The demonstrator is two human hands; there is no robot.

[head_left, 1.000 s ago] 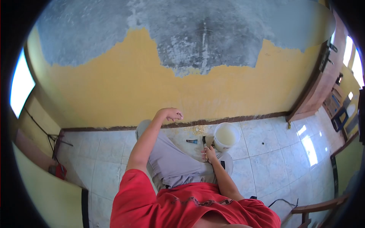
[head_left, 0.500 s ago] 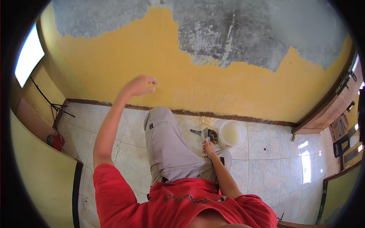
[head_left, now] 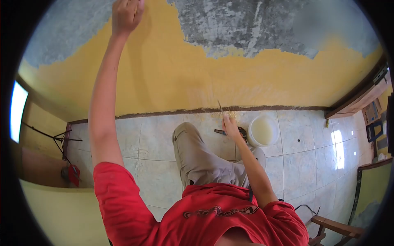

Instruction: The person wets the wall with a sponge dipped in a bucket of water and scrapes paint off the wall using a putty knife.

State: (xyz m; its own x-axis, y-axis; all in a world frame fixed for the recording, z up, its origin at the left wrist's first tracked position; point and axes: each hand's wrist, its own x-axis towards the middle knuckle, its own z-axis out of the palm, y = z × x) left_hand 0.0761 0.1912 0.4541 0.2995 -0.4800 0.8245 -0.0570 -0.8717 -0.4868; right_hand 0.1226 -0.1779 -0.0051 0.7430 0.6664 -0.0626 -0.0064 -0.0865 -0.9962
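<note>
My left hand (head_left: 127, 17) is raised high at the top edge of the view, against the wall (head_left: 164, 74) where yellow paint borders bare grey. Its fingers look curled in, but the frame edge cuts them off, so I cannot make out what they hold, if anything. My right hand (head_left: 230, 125) is closed around the handle of a putty knife (head_left: 220, 106), its thin blade seen nearly edge-on and pointing up toward the foot of the wall. Beside that hand on the floor stands a white bucket (head_left: 274, 137) of cloudy pale liquid.
A dark-handled tool (head_left: 220, 132) and a dark bundled object (head_left: 242, 133) lie by the bucket. Yellow paint flakes (head_left: 230, 114) litter the floor along the brown skirting (head_left: 176, 111). At left stands a black tripod (head_left: 61, 138); a wooden chair (head_left: 336, 225) is at lower right.
My left hand has moved up to the bare grey area, its fingers now curled. My right hand has risen slightly toward the wall with the putty knife. The whole view has shifted.
</note>
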